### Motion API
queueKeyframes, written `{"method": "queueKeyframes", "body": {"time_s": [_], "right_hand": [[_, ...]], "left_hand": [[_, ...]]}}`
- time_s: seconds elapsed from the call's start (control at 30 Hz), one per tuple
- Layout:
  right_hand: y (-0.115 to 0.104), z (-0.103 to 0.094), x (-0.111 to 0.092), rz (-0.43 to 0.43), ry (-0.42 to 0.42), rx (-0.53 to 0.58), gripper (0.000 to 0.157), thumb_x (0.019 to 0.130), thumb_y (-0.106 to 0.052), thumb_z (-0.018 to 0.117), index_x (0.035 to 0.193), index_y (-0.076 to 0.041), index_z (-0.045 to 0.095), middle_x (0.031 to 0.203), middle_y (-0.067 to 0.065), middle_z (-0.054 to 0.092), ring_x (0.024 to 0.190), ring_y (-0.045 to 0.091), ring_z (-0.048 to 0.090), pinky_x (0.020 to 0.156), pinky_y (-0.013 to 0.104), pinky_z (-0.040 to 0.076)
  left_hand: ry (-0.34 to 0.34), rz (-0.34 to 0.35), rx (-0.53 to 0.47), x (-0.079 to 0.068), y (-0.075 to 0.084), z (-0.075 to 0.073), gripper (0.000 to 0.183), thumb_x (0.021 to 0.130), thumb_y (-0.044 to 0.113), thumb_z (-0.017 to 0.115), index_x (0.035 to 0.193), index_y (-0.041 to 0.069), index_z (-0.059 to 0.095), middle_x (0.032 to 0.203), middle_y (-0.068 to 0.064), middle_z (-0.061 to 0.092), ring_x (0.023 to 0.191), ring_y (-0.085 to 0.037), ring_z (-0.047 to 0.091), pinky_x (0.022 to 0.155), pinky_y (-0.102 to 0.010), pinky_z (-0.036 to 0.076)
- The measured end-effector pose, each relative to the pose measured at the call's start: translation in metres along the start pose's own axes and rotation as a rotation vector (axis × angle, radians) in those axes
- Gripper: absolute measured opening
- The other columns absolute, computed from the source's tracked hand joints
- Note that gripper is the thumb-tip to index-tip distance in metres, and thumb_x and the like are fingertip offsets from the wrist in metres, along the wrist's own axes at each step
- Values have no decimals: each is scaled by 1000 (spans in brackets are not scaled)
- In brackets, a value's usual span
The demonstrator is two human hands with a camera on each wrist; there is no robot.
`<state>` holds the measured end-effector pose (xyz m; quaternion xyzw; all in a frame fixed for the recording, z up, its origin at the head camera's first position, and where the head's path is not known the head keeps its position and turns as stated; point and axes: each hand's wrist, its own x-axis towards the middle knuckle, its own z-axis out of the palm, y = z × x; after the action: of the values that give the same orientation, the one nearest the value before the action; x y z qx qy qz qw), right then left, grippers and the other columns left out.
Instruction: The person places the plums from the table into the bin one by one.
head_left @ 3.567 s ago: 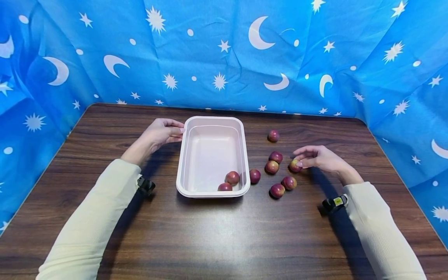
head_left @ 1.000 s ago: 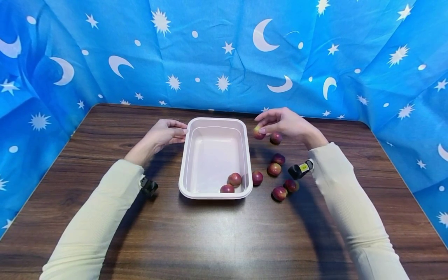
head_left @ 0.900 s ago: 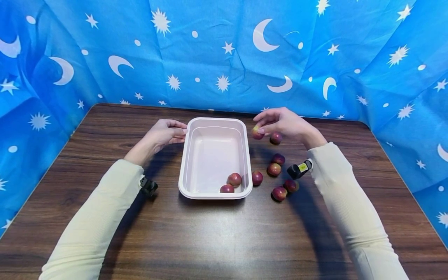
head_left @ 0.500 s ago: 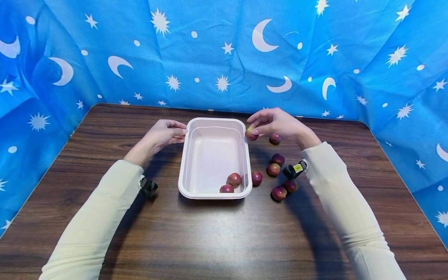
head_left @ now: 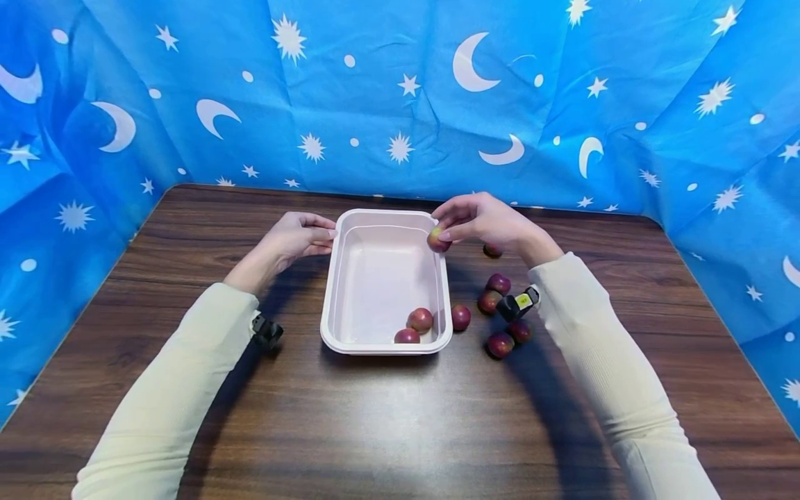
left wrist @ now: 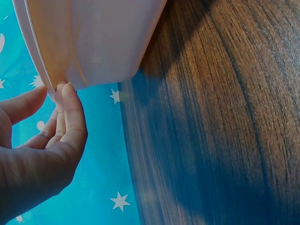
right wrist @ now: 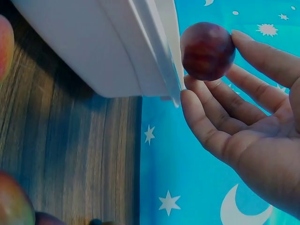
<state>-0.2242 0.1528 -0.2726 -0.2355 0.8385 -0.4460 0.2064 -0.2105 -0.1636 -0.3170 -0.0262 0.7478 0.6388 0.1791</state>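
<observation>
A white rectangular plastic tub (head_left: 381, 278) stands on the table with two red plums (head_left: 420, 320) at its near right corner. My left hand (head_left: 290, 243) pinches the tub's left rim near the far end; in the left wrist view, thumb and fingers (left wrist: 75, 115) meet at that edge. Between the thumb and fingertips of my right hand (head_left: 484, 219) is a red and yellow-green plum (head_left: 435, 241), held at the tub's right rim near the far corner. The right wrist view shows this plum (right wrist: 207, 51) beside the rim, with the lower fingertips right at the tub's edge.
Several plums lie right of the tub on the dark wood table (head_left: 375, 437), one plum (head_left: 460, 317) close against its wall. Another plum (head_left: 492, 250) is partly hidden behind my right wrist. A blue cloth (head_left: 375, 83) with moons and stars hangs around the table.
My right hand picked up the plum from the right group and carried it left and away to the tub's far right rim. My left hand stays on the left rim.
</observation>
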Motion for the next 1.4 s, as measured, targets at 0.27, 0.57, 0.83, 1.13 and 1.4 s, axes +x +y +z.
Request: {"method": "queueKeyframes", "body": {"time_s": [0.27,0.57,0.83,1.13,1.4], "right_hand": [[-8,9,4,-26,-10,31,30,85,-10,65,114,-5,59,96,10,66,88,22,63,81,33,53],[-8,15,7,-37,2,36,30,85,-9,65,114,-1,59,98,12,65,89,24,62,80,32,54],[-5,13,5,-10,24,32,30,86,-11,65,113,-1,59,101,15,64,93,31,60,83,40,53],[0,7,-2,-8,22,-1,35,87,-12,63,117,4,55,103,15,64,91,24,62,81,39,53],[6,-3,-18,36,36,3,32,88,-13,62,117,-1,57,106,17,62,89,26,60,77,32,54]], "left_hand": [[16,-7,-2,2,0,1,34,90,1,54,120,-13,45,85,-7,57,70,-9,60,86,-33,51],[-1,-3,10,1,0,1,36,91,2,53,121,-14,43,84,-6,57,70,-8,60,86,-32,51],[-1,-1,8,0,1,2,35,90,2,53,120,-14,43,83,-5,58,69,-8,60,85,-31,52],[6,-6,23,0,2,3,35,91,2,53,120,-14,43,84,-6,57,69,-8,60,80,-27,53],[5,-8,10,1,1,3,35,91,1,53,121,-14,43,81,-5,57,68,-8,60,78,-25,54]]}}
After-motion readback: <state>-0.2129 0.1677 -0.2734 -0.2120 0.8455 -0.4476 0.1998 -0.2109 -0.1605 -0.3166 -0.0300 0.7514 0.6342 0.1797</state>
